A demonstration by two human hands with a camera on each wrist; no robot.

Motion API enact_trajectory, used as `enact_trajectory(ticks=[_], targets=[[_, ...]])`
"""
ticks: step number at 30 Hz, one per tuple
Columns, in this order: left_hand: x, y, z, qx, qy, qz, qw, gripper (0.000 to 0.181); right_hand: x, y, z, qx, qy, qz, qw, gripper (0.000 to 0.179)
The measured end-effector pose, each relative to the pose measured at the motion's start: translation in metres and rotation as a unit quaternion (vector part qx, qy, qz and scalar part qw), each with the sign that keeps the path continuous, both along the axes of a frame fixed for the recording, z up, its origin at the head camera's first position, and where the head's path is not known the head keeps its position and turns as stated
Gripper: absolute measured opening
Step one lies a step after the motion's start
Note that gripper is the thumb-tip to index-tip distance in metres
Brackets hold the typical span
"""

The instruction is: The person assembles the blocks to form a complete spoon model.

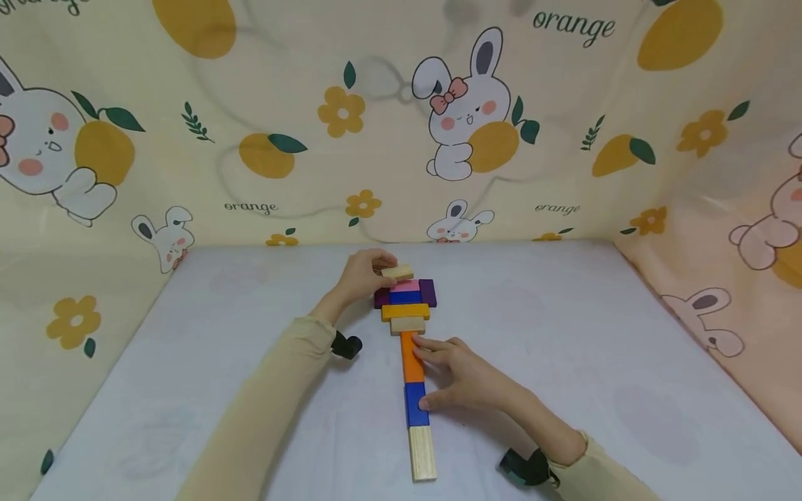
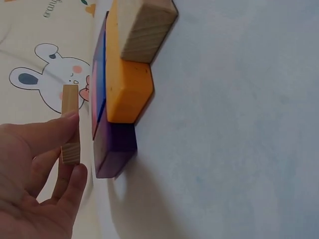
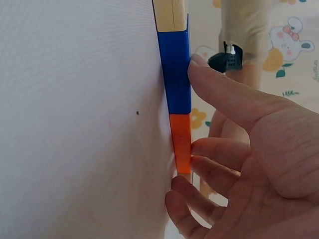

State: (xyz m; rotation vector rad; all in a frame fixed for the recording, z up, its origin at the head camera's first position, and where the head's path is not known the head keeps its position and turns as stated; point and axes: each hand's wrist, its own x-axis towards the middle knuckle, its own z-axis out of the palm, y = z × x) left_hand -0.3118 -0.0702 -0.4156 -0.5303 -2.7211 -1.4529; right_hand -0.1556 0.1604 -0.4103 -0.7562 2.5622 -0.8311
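My left hand pinches a plain wooden block between thumb and fingers, above the far end of a row of blocks. In the left wrist view this wooden block is raised off the table. Under it lie a pink block, a blue block and purple blocks at both sides. My right hand rests along the row's right side, fingers loosely bent. Its thumb touches a blue block and its fingertips touch an orange block.
A yellow block and a wooden block lie crosswise above the orange one. Another wooden block forms the near end. The blocks lie on a white table, with a printed cloth hanging behind.
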Motion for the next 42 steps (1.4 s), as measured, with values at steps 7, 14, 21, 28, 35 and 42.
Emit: enact_trajectory(ticks=[7, 14, 21, 28, 35, 42], targets=[[-0.004, 0.008, -0.002, -0.035, -0.004, 0.002, 0.9994, 0.035, 0.001, 0.000, -0.001, 0.002, 0.000, -0.001, 1.0000, 0.082], [-0.005, 0.013, 0.001, -0.049, -0.014, 0.011, 0.9986, 0.037, 0.001, 0.001, -0.001, -0.002, 0.005, 0.002, 1.0000, 0.082], [-0.008, 0.014, -0.002, -0.047, -0.015, 0.009, 0.9987, 0.037, 0.000, 0.002, -0.001, -0.007, 0.006, 0.006, 0.9999, 0.082], [-0.011, 0.010, -0.007, -0.028, -0.030, 0.004, 0.9991, 0.036, 0.001, 0.001, -0.001, -0.006, 0.005, 0.005, 1.0000, 0.082], [-0.013, 0.011, -0.011, -0.017, -0.037, 0.014, 0.9991, 0.028, 0.001, 0.001, 0.000, -0.006, 0.004, 0.004, 1.0000, 0.082], [-0.013, 0.014, -0.015, 0.004, -0.042, 0.034, 0.9986, 0.024, 0.001, 0.001, 0.000, -0.003, 0.005, 0.006, 1.0000, 0.081]])
